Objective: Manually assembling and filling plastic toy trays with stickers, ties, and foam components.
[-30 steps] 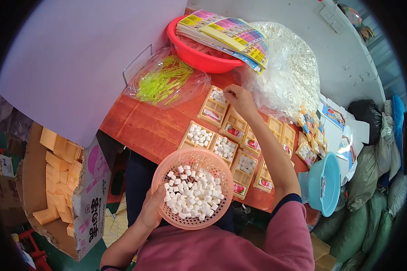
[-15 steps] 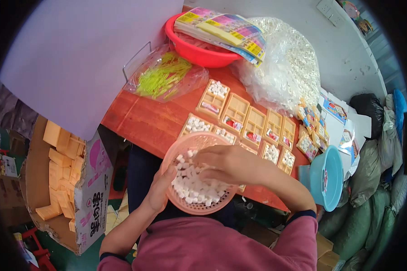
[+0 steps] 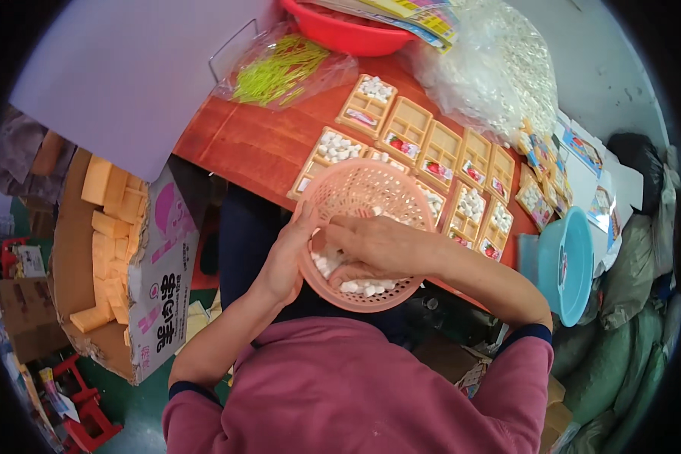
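Note:
A pink perforated plastic basket point(image 3: 344, 185) is held tilted over my lap at the table's front edge. Small white marshmallow-like pieces point(image 3: 367, 287) have gathered along its near side. My left hand point(image 3: 284, 261) grips the basket's left rim, thumb towards the inside. Inside the basket my right hand point(image 3: 382, 246) has its fingers curled among the white pieces; its fingertips are partly hidden. Just beyond the basket lie tan compartment trays point(image 3: 440, 144) in two rows. Some hold white pieces, and several hold a small packet with a red picture.
Behind the trays sits a large clear bag of white pieces point(image 3: 499, 68). A red basin point(image 3: 348, 34) with printed sheets and a bag of yellow-green sticks point(image 3: 280, 72) lie at the back left. A blue tub point(image 3: 567, 265) stands right; a carton of tan trays point(image 3: 155, 303) stands left.
The basket has tipped, baring its far inner wall, and the white pieces have slid towards me. My right hand has curled deeper among them. The whole view has shifted.

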A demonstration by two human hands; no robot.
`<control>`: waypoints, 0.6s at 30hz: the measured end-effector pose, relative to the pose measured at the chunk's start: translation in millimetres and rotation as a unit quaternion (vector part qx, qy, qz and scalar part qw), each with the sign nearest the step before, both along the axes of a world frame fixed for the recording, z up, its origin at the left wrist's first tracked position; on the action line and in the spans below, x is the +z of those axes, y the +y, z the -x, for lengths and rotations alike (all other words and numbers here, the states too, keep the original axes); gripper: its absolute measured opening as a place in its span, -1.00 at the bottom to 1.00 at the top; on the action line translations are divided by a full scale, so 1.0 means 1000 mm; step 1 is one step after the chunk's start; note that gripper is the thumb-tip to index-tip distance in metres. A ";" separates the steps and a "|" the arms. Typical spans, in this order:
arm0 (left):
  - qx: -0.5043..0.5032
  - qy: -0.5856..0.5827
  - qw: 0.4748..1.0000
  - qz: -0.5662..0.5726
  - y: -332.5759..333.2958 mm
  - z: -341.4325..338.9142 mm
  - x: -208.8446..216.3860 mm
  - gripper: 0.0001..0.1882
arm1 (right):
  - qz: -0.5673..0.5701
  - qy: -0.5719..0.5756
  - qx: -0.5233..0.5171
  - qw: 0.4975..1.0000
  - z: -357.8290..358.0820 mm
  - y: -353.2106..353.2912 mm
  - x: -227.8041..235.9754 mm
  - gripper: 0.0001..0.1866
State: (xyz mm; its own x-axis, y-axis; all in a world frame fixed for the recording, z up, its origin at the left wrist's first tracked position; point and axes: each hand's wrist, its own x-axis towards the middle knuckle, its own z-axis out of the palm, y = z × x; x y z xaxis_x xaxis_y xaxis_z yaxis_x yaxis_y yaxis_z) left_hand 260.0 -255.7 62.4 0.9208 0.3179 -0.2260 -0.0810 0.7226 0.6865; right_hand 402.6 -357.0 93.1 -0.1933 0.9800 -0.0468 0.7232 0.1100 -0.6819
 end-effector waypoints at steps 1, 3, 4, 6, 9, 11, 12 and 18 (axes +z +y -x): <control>0.005 0.003 1.000 -0.016 -0.002 0.001 -0.001 -0.48 | 0.001 0.005 0.013 1.000 -0.001 -0.001 0.000 -0.57; 0.001 -0.012 1.000 0.005 -0.002 0.000 0.006 -0.49 | -0.007 -0.017 0.027 0.999 -0.005 -0.004 0.007 -0.57; 0.004 -0.023 0.999 0.026 -0.001 0.000 0.009 -0.51 | -0.008 -0.021 0.023 1.000 -0.005 -0.008 0.006 -0.57; 0.013 -0.001 1.000 0.023 0.004 0.001 0.002 -0.52 | -0.101 -0.073 0.017 0.992 -0.003 -0.016 -0.001 -0.59; 0.010 0.014 1.000 0.018 -0.001 0.002 -0.001 -0.50 | -0.057 -0.044 0.040 0.997 -0.004 -0.018 0.002 -0.63; 0.010 0.012 1.000 0.016 -0.005 -0.004 0.003 -0.50 | -0.028 -0.025 0.057 0.998 -0.006 -0.017 0.004 -0.66; 0.014 0.019 1.000 0.014 -0.006 -0.006 0.005 -0.50 | -0.051 -0.031 0.043 0.997 -0.007 -0.016 0.005 -0.67; -0.020 0.024 0.999 -0.010 0.001 -0.017 0.012 -0.46 | -0.100 -0.119 -0.057 0.986 -0.014 -0.010 0.013 -0.62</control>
